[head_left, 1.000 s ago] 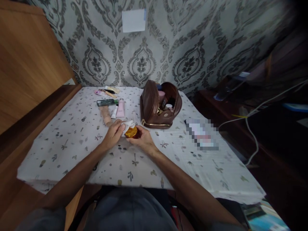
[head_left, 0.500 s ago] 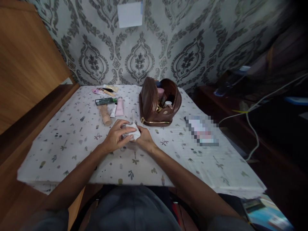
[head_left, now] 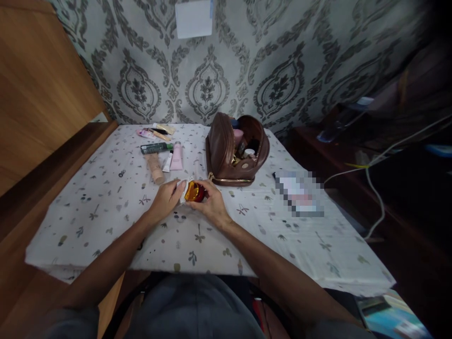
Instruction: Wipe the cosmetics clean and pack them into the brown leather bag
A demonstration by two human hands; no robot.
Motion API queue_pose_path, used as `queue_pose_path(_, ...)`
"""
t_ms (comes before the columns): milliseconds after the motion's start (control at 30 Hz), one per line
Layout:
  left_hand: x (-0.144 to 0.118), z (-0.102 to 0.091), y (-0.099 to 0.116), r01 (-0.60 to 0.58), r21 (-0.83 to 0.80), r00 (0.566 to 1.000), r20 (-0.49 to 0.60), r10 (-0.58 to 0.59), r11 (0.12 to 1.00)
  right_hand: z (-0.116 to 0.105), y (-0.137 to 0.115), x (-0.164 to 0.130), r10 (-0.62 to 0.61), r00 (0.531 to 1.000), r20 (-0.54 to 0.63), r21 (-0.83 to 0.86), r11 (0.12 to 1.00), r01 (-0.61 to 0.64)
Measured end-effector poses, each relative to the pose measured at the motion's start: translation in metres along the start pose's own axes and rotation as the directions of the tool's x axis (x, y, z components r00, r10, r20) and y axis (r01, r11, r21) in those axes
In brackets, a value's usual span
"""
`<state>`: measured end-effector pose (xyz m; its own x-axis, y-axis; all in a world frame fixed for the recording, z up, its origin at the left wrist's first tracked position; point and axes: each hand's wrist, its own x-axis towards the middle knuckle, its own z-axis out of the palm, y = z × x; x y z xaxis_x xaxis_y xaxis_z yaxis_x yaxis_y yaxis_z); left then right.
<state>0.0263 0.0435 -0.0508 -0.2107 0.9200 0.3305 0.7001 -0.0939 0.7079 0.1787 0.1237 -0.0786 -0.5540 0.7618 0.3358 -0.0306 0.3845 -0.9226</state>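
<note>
Here right hand (head_left: 211, 203) holds jar (head_left: 194, 192); left hand (head_left: 165, 198) presses tissue (head_left: 182, 188).

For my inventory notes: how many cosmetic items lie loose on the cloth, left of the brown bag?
About 6: green tube, pink tube, small white tube, beige bottle, and two or so by the wall, too small to separate.

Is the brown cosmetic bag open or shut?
Open. The brown cosmetic bag stands on the tablecloth with its top gaping, and small containers show inside.
</note>
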Motion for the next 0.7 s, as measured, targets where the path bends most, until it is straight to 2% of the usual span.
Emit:
queue_pose_path(133,-0.003,0.003,0.000,0.043,0.002,0.998,0.046,-0.043,0.999,-0.001,-0.005,-0.002,-0.029,0.995,-0.096,-0.182,0.983,0.011)
queue_pose_path(233,-0.007,0.006,0.001,-0.022,0.132,0.999,0.043,0.016,0.991,-0.002,-0.006,-0.003,-0.025,0.992,-0.124,-0.323,0.946,-0.017)
queue_pose_path(300,-0.009,0.006,0.003,-0.096,0.218,0.995,0.027,0.093,0.971,-0.002,-0.007,-0.004,-0.015,0.996,-0.086,-0.387,0.922,-0.019)
queue_pose_path(400,-0.011,0.004,0.006,-0.146,0.246,0.988,-0.008,0.153,0.958,0.000,-0.007,-0.007,-0.023,0.998,0.053,-0.409,0.912,0.043)
queue_pose_path(467,-0.010,0.001,0.008,-0.124,0.215,0.989,-0.051,0.137,0.969,0.001,-0.008,-0.008,-0.046,0.987,0.152,-0.325,0.941,0.094)
queue_pose_path(533,-0.008,-0.003,0.009,-0.076,0.155,0.991,-0.095,0.092,0.985,0.001,-0.010,-0.008,-0.056,0.977,0.206,-0.171,0.981,0.092)
queue_pose_path(600,-0.005,-0.005,0.009,-0.008,0.064,0.992,-0.127,0.016,0.998,-0.001,-0.013,-0.007,-0.015,0.978,0.208,0.012,1.000,0.013)
queue_pose_path(700,0.000,-0.004,0.011,0.156,-0.146,0.978,-0.117,-0.174,0.977,-0.006,-0.020,-0.004,0.088,0.974,0.208,0.213,0.968,-0.133)
